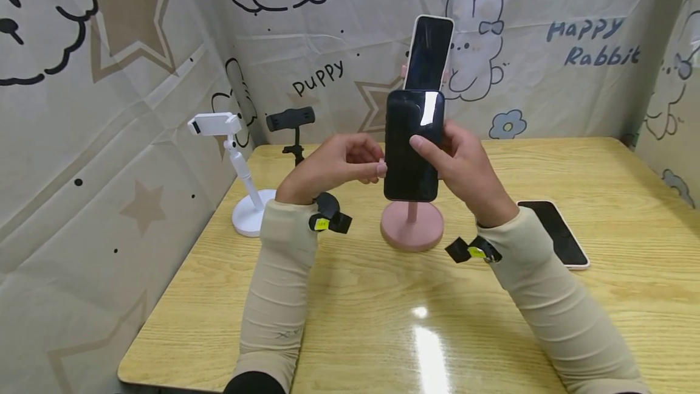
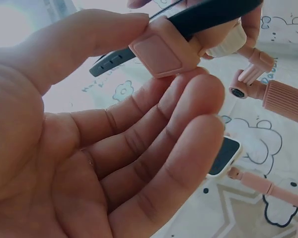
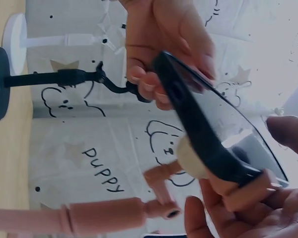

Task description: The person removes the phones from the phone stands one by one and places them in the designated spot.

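A black phone stands upright, screen toward me, in the holder of a pink phone stand. My right hand grips the phone's right side, thumb laid over the screen and fingers behind. At the left edge, my left hand pinches the holder's pink clamp end between thumb and fingers. The right wrist view shows the phone edge-on, another pink clamp end by my right palm. A cream round joint behind the phone links it to the stand's arm.
Behind, a white-framed phone sits in another pink holder. To the left are a white phone stand and a black one. Another phone lies flat on the wooden table beside my right forearm. A printed cloth hangs around the table.
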Tool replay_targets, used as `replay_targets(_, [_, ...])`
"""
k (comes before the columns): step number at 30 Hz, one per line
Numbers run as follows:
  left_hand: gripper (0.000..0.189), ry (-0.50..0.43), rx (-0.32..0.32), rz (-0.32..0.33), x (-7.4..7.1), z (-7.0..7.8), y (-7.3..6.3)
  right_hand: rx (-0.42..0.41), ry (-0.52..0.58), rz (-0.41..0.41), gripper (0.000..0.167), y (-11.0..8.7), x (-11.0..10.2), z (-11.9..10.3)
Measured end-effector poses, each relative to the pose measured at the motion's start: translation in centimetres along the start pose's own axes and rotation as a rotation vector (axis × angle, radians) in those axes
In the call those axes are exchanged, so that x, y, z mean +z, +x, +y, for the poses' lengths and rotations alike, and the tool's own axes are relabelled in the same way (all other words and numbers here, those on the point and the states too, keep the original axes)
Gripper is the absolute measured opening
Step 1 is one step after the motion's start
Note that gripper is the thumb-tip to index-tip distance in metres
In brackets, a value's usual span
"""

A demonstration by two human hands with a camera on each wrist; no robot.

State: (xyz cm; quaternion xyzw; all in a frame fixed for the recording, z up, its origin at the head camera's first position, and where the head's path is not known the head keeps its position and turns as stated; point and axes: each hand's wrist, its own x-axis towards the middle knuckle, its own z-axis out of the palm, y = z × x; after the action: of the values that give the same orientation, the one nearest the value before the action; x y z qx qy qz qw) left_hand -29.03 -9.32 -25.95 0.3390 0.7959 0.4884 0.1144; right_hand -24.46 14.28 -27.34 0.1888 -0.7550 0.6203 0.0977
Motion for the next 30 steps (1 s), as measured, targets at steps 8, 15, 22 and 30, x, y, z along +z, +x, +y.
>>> replay_targets(8, [0.027, -0.059, -0.022, -0.013, -0.2, -0.4, 0.1, -0.049, 0.068, 0.022, 0.047, 0.3, 0.9, 0.6])
replay_targets(15, [0.026, -0.053, -0.016, -0.02, -0.2, -0.8, 0.3, -0.089, 0.085, 0.022, 0.044, 0.3, 1.0, 1.0])
replay_targets(22, [0.025, -0.072, 0.002, -0.031, -0.1, -1.1, 0.5, -0.111, 0.093, 0.026, 0.042, 0.5, 1.0, 1.4])
replay_targets(30, [0.022, -0.111, 0.045, -0.041, -0.1, -1.5, 0.8, -0.172, 0.041, 0.006, 0.039, 0.8, 0.8, 1.7])
